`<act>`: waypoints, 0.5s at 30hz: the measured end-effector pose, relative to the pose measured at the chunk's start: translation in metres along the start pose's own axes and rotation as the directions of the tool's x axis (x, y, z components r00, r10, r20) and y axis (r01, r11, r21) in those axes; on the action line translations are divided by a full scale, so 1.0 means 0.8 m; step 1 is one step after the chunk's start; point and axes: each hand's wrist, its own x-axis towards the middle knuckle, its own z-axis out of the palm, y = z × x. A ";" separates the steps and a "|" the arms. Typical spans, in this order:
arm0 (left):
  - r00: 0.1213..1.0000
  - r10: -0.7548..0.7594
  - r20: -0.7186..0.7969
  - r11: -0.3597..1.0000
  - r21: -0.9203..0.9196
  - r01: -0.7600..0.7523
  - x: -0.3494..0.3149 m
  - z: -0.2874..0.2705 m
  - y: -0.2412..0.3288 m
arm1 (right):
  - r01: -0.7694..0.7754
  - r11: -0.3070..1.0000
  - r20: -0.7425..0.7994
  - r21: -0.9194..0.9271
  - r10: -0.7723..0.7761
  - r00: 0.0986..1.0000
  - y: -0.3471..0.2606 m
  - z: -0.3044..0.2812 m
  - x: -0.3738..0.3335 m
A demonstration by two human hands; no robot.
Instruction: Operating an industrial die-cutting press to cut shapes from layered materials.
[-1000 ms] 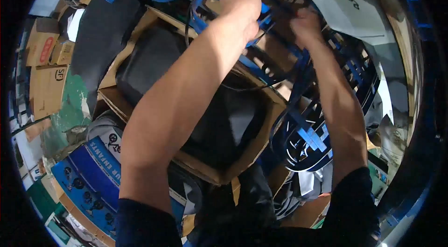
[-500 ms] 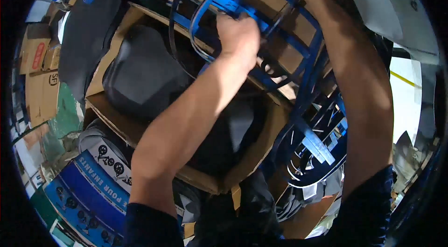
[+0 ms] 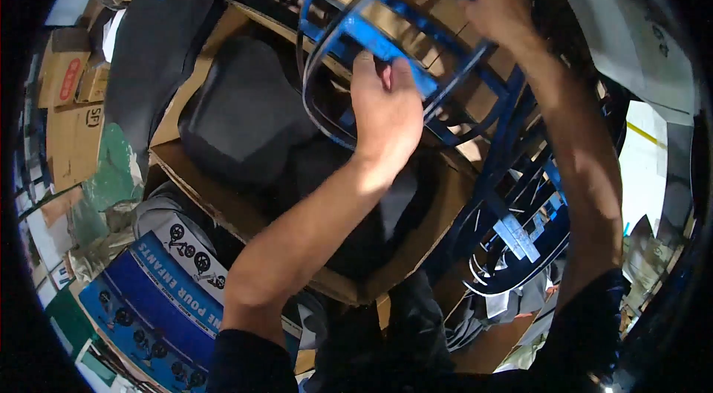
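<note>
A blue metal-looking frame (image 3: 371, 38) of flat bars and curved hoops with dark edges lies tilted over the far side of an open cardboard box. My left hand (image 3: 388, 99) is closed on one of its flat bars, thumb and fingers pinched together. Farther right, my right hand (image 3: 496, 7) reaches the frame's far end, its fingers curled at a blue bar; the exact grip is partly hidden. Below my left forearm, the cardboard box (image 3: 186, 163) holds rounded dark grey padded pieces (image 3: 241, 114).
A second blue frame part (image 3: 516, 237) with pale ties hangs at the right. Several cardboard cartons (image 3: 74, 140) stand at the left, above a blue printed carton (image 3: 160, 289). A large whitish wrapped bundle (image 3: 624, 29) fills the far right. Brown cardboard shows under the frame.
My left hand has come slightly nearer and right, drawing the blue bar and hoop with it. My right hand has shifted right and nearer. The whole view has moved a little.
</note>
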 end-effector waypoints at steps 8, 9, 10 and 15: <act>0.999 -0.044 -0.027 0.999 0.031 0.045 -0.021 -0.027 -0.013 | -0.055 0.995 0.108 0.081 0.046 0.993 -0.030 0.016 -0.028; 0.999 -0.042 -0.031 0.999 0.029 0.043 -0.018 -0.029 -0.016 | -0.065 0.994 0.075 0.090 0.058 0.995 -0.028 0.022 -0.027; 1.000 -0.027 -0.006 0.999 0.026 0.028 -0.013 -0.031 -0.022 | -0.061 0.994 0.075 0.089 0.054 0.996 -0.023 0.025 -0.026; 0.999 -0.033 -0.021 0.996 0.085 0.034 0.000 -0.032 -0.035 | -0.040 0.994 0.148 0.102 0.025 0.989 -0.022 0.025 -0.020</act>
